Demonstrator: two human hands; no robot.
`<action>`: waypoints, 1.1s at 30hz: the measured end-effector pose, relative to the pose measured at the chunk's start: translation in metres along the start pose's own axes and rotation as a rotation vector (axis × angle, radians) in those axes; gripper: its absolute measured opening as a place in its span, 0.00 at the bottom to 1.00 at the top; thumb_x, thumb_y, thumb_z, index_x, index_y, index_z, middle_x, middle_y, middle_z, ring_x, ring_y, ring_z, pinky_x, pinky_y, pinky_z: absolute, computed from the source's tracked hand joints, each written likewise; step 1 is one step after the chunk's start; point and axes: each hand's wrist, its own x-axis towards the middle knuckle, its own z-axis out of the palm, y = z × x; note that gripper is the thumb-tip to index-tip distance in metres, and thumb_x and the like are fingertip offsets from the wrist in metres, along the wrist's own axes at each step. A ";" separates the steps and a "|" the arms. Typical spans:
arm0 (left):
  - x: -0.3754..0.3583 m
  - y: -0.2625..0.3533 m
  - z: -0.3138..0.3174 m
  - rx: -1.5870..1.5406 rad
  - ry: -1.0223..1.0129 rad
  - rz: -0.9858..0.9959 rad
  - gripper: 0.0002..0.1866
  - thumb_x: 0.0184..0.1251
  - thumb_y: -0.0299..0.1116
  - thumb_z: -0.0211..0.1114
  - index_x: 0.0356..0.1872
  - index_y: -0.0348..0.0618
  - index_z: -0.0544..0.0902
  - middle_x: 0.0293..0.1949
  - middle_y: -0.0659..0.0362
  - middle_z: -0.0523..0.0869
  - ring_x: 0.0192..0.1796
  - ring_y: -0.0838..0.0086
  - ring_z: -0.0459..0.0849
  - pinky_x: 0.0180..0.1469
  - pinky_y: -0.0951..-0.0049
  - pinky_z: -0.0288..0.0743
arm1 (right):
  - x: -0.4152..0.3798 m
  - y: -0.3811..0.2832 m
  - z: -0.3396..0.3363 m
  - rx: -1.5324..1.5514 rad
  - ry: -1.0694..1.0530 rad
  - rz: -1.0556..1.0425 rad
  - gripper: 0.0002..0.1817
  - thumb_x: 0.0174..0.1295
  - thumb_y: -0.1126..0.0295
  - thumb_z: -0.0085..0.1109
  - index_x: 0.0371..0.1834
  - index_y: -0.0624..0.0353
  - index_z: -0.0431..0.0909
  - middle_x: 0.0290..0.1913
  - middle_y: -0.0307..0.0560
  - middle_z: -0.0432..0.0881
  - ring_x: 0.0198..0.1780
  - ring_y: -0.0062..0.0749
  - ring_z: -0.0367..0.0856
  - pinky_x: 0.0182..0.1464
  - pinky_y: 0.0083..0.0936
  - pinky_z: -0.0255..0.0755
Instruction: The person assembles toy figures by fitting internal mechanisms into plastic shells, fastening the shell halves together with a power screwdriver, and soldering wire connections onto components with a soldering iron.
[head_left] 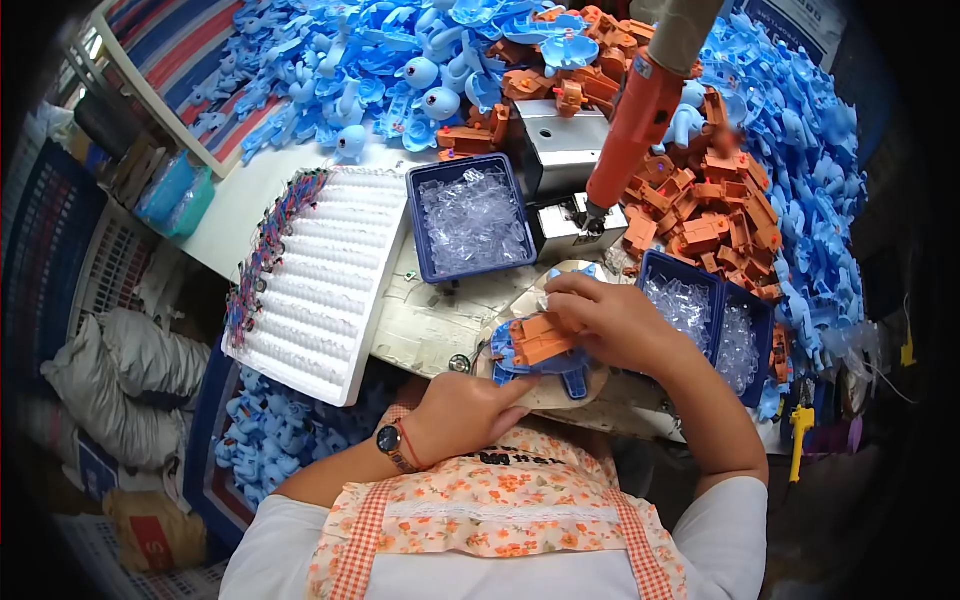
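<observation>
Both hands at near worktop (420, 330) edge. Left hand (462, 412) steadies blue toy piece (530, 368) from below, fingers pressed to it. Right hand (610, 320) pinches orange part (543, 338) seated on top. Clear-parts bins (470, 218) just beyond.

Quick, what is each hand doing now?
Left hand: fingers steady the blue toy part.
Right hand: fingers closed on the orange piece.
</observation>
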 end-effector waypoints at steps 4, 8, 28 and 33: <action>-0.014 -0.011 0.008 -0.683 0.080 -0.143 0.20 0.73 0.40 0.62 0.60 0.44 0.79 0.24 0.56 0.85 0.21 0.70 0.84 0.24 0.72 0.75 | -0.002 -0.023 -0.018 -0.043 -0.007 -0.018 0.22 0.49 0.77 0.66 0.50 0.50 0.77 0.56 0.42 0.81 0.42 0.45 0.86 0.38 0.36 0.81; -0.032 -0.041 -0.004 -2.016 -0.258 -0.587 0.23 0.78 0.42 0.55 0.64 0.33 0.73 0.42 0.54 0.87 0.36 0.72 0.87 0.35 0.77 0.79 | -0.003 -0.055 -0.022 -0.029 -0.127 -0.051 0.19 0.52 0.74 0.65 0.48 0.50 0.76 0.53 0.43 0.81 0.40 0.44 0.87 0.36 0.35 0.81; -0.005 -0.013 -0.028 -1.381 0.456 -0.516 0.14 0.77 0.29 0.56 0.57 0.33 0.78 0.50 0.50 0.87 0.54 0.69 0.85 0.59 0.70 0.76 | -0.050 -0.043 0.033 -0.252 0.151 -0.237 0.15 0.50 0.70 0.70 0.43 0.50 0.82 0.55 0.51 0.78 0.43 0.43 0.82 0.40 0.35 0.76; 0.029 -0.030 -0.031 -1.476 0.293 -0.479 0.16 0.79 0.34 0.55 0.57 0.34 0.80 0.41 0.55 0.89 0.49 0.72 0.87 0.56 0.71 0.77 | -0.066 -0.039 0.035 -0.278 0.125 -0.221 0.17 0.50 0.68 0.72 0.45 0.46 0.81 0.62 0.53 0.75 0.47 0.45 0.82 0.47 0.40 0.77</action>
